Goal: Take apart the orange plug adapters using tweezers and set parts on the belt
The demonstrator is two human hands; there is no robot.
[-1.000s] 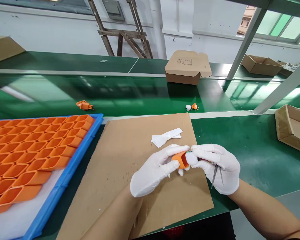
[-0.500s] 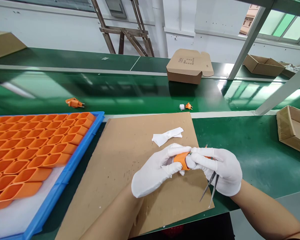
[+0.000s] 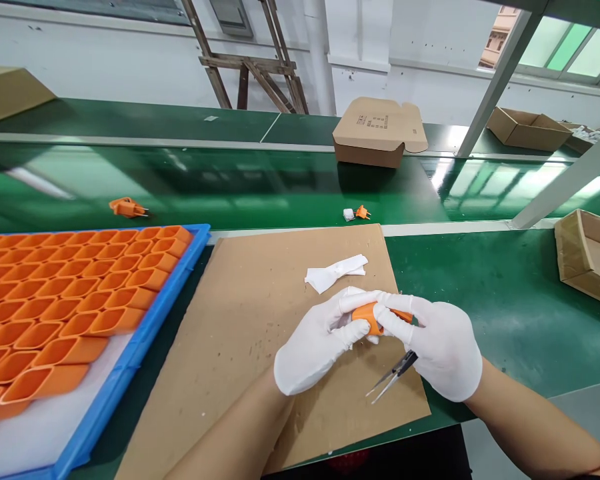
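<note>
Over the cardboard sheet, both of my hands wear white gloves and meet at one small assembly. My left hand (image 3: 313, 347) is closed around an orange plastic sleeve (image 3: 365, 316), thumb below and fingers above. Fingers of my right hand (image 3: 443, 347) press at the sleeve's right end, where an orange piece (image 3: 404, 316) shows between them, mostly covered. The white part seen earlier at the sleeve's mouth is hidden by my fingers. Tweezers (image 3: 396, 375) are tucked in my right hand, tips pointing down and left.
At left, a blue tray (image 3: 145, 353) holds rows of orange sleeves (image 3: 80, 287). White paper (image 3: 336, 272) lies on the cardboard sheet (image 3: 240, 300). On the green belt sit an orange plug (image 3: 127, 207) and a smaller orange plug (image 3: 363, 212) beside a white piece (image 3: 349, 215). Cardboard boxes (image 3: 375, 133) stand behind.
The white part went into the sleeve's mouth and out of sight as my hands closed together. The tweezers swung leftward in my right hand. The plugs on the belt slid left.
</note>
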